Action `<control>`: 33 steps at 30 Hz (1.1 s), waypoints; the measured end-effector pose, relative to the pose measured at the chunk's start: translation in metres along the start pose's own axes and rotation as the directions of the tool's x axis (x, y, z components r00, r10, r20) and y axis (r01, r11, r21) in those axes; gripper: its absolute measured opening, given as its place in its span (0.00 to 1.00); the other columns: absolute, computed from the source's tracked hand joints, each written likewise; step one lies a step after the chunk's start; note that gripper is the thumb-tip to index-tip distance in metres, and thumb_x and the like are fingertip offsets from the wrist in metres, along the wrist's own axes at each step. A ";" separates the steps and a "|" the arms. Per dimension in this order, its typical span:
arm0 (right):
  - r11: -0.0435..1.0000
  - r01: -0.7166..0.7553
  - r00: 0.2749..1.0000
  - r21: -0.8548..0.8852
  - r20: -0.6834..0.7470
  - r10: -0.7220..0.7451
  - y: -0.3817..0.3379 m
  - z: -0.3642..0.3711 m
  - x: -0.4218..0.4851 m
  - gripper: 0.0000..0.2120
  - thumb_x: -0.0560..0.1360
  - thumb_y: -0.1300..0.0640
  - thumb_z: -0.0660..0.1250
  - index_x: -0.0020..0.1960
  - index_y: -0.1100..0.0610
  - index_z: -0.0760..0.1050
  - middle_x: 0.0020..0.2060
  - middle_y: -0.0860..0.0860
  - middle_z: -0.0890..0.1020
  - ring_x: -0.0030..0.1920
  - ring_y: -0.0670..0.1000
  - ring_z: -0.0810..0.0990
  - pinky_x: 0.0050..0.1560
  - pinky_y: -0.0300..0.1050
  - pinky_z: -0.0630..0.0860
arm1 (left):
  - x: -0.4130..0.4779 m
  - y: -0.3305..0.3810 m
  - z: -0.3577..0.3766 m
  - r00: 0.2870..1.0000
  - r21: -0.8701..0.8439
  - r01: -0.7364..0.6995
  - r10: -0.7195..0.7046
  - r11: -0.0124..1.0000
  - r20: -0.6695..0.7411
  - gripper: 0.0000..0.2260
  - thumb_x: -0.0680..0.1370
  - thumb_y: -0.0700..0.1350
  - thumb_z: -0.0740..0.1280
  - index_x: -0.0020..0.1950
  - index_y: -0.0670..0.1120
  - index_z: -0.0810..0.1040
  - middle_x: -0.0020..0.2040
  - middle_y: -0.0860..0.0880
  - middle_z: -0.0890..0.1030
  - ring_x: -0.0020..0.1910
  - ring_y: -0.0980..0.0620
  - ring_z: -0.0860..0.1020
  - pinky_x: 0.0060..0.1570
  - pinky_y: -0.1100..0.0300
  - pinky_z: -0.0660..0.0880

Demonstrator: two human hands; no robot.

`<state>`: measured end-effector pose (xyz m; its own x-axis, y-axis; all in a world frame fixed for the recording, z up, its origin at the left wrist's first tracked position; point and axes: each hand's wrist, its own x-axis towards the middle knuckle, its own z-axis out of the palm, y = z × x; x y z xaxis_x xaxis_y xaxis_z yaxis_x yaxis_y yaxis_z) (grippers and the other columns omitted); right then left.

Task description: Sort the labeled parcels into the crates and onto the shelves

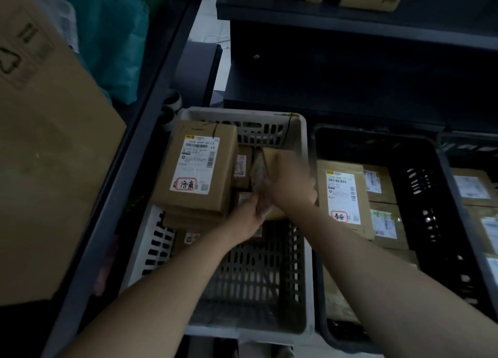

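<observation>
Both my hands reach into a white slatted crate (303, 147). My right hand (291, 182) lies on top of a small brown parcel (269, 152) and grips it; my left hand (248, 214) holds the same parcel from below and the left. The parcel is blurred and partly hidden by my fingers. A larger labeled parcel (196, 166) with a red-framed handwritten mark lies at the crate's back left, on other boxes. To the right, a black crate (420, 185) holds another labeled parcel (342, 196) and several smaller ones.
A big cardboard box (48, 142) fills the left side, with a teal bag (118, 39) behind it. A dark shelf (350, 20) with cartons on it stands behind the crates. At the far right, a further crate (474, 190) holds labeled parcels.
</observation>
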<state>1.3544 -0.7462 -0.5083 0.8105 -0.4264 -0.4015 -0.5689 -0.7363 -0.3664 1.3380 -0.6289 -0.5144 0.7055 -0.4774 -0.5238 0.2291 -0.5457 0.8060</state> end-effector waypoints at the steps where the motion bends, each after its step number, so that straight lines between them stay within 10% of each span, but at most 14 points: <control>1: 0.998 0.020 1.000 -0.066 -0.009 -0.021 -0.002 0.008 -0.001 0.32 0.75 0.36 0.60 0.75 0.38 0.51 0.73 0.63 0.55 0.68 0.68 0.62 0.63 0.60 0.65 | 0.001 -0.002 0.006 0.999 -0.020 0.028 -0.028 0.999 0.031 0.25 0.83 0.42 0.55 0.77 0.50 0.49 0.68 0.48 0.69 0.58 0.54 0.69 0.42 0.72 0.68; 7: 0.934 0.120 0.986 -0.336 0.149 -0.073 0.004 0.037 0.016 0.39 0.73 0.35 0.64 0.76 0.43 0.49 0.71 0.66 0.58 0.68 0.68 0.64 0.60 0.57 0.69 | 0.024 -0.049 0.022 0.985 -0.167 0.163 -0.152 0.972 0.081 0.23 0.83 0.39 0.54 0.77 0.50 0.53 0.71 0.54 0.65 0.72 0.51 0.61 0.60 0.63 0.61; 11: 0.896 0.206 0.969 -0.393 0.207 -0.132 0.008 0.045 0.036 0.35 0.75 0.37 0.62 0.76 0.46 0.53 0.74 0.65 0.52 0.69 0.68 0.63 0.59 0.57 0.70 | 0.042 -0.078 0.031 0.983 -0.003 0.180 -0.180 0.984 0.027 0.14 0.81 0.35 0.56 0.55 0.55 0.69 0.48 0.61 0.68 0.56 0.56 0.69 0.55 0.68 0.64; 16: 0.878 0.270 0.946 -0.394 0.277 -0.166 0.013 0.059 0.051 0.40 0.74 0.38 0.65 0.78 0.45 0.48 0.74 0.66 0.51 0.70 0.68 0.60 0.63 0.60 0.67 | 0.076 -0.123 0.041 0.960 0.308 0.280 -0.262 0.909 -0.099 0.31 0.80 0.43 0.61 0.78 0.48 0.48 0.78 0.46 0.49 0.76 0.45 0.54 0.72 0.56 0.58; 26: 0.847 0.359 0.931 -0.393 0.215 -0.295 0.011 0.041 0.076 0.38 0.74 0.36 0.63 0.78 0.47 0.51 0.71 0.65 0.60 0.69 0.67 0.62 0.62 0.58 0.68 | 0.110 -0.132 0.067 0.812 0.138 0.541 -0.472 0.830 -0.343 0.35 0.78 0.49 0.64 0.77 0.42 0.46 0.76 0.40 0.54 0.74 0.39 0.54 0.70 0.50 0.56; 33: 0.790 0.468 0.883 -0.396 0.172 -0.437 0.014 0.038 0.082 0.40 0.72 0.40 0.66 0.77 0.50 0.54 0.70 0.65 0.60 0.69 0.68 0.60 0.61 0.57 0.68 | 0.121 -0.127 0.080 0.828 -0.354 0.381 -0.485 0.854 -0.281 0.22 0.77 0.38 0.66 0.70 0.38 0.68 0.67 0.40 0.72 0.64 0.42 0.72 0.59 0.57 0.70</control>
<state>1.4077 -0.7718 -0.5782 0.9403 0.0359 -0.3384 -0.0145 -0.9893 -0.1454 1.3408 -0.6720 -0.7022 0.6612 0.0631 -0.7475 0.7017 -0.4044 0.5865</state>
